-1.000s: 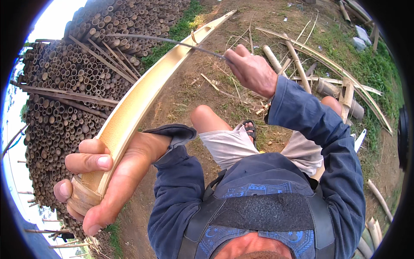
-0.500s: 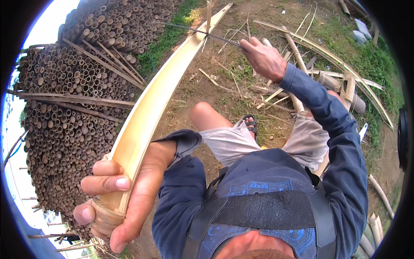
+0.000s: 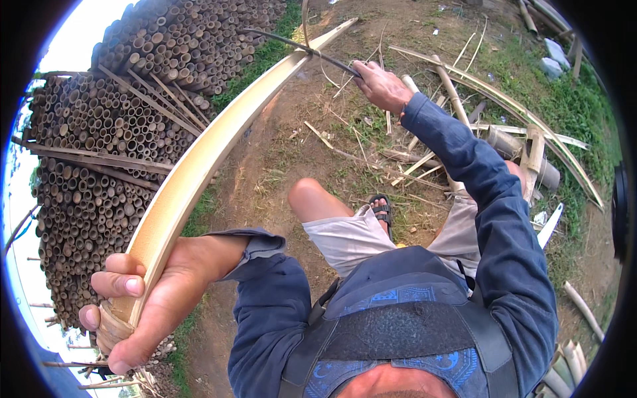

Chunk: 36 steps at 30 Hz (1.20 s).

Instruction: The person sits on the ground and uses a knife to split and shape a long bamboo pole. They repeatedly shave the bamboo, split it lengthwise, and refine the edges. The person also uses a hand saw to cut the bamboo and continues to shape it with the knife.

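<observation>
My left hand [image 3: 169, 278] is wrapped around the near end of a long split bamboo piece [image 3: 199, 156], its pale hollow inner side facing up. The piece slants up and away to the right, narrowing toward its far end. In my right hand [image 3: 385, 87] is the grip of a long, thin dark-bladed knife [image 3: 335, 62]. The blade lies across the bamboo near the far end. A thin bamboo strip [image 3: 305, 20] stands up at the blade, curving away. The knife's handle is mostly hidden inside my fingers.
A tall stack of bamboo poles [image 3: 119, 126] fills the left side, with loose slats leaning on it. Split strips [image 3: 497, 86] and short bamboo sections [image 3: 534, 156] lie on the ground at right. A pale blade-like tool [image 3: 550, 226] is beside my right arm.
My left hand and the bamboo's near end have moved left and slightly down. My right hand with the knife has shifted slightly left. The strip at the blade now bends more.
</observation>
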{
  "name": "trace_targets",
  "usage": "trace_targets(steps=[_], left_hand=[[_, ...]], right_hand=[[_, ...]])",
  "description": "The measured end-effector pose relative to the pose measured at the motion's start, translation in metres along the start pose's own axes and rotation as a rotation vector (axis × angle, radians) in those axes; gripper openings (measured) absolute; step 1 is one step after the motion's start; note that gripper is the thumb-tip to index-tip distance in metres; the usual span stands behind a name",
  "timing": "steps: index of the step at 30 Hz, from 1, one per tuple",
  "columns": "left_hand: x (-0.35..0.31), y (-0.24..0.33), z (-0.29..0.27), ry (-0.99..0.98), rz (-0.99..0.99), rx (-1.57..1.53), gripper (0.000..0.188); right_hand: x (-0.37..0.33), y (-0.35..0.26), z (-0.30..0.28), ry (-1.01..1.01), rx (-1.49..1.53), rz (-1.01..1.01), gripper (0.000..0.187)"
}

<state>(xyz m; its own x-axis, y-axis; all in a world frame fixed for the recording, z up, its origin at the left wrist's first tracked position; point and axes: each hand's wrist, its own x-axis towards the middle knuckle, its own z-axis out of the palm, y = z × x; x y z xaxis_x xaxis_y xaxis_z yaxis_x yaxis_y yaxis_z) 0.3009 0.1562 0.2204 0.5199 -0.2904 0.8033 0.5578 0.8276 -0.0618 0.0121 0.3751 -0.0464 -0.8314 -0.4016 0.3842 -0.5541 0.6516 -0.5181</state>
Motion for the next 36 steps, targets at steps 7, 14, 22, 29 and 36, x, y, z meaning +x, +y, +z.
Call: trace_targets(steps=[7,14,22,29,36], left_hand=[[0.001,-0.013,-0.005,-0.039,0.102,-0.065,0.053],[0.005,-0.023,-0.001,-0.077,0.169,0.071,0.061],[0.012,-0.038,0.001,-0.031,0.048,0.014,0.047],[0.004,-0.029,0.004,0.01,0.157,0.051,0.062],[-0.008,-0.009,0.005,0.024,0.158,-0.059,0.055]], right_hand=[[-0.073,-0.133,-0.06,0.152,0.059,-0.265,0.026],[-0.024,-0.068,-0.021,0.135,-0.11,0.032,0.022],[-0.008,-0.035,-0.009,0.275,0.1,-0.265,0.026],[-0.074,-0.153,-0.079,0.18,0.04,-0.83,0.029],[-0.034,-0.064,-0.035,0.152,-0.04,-0.196,0.018]])
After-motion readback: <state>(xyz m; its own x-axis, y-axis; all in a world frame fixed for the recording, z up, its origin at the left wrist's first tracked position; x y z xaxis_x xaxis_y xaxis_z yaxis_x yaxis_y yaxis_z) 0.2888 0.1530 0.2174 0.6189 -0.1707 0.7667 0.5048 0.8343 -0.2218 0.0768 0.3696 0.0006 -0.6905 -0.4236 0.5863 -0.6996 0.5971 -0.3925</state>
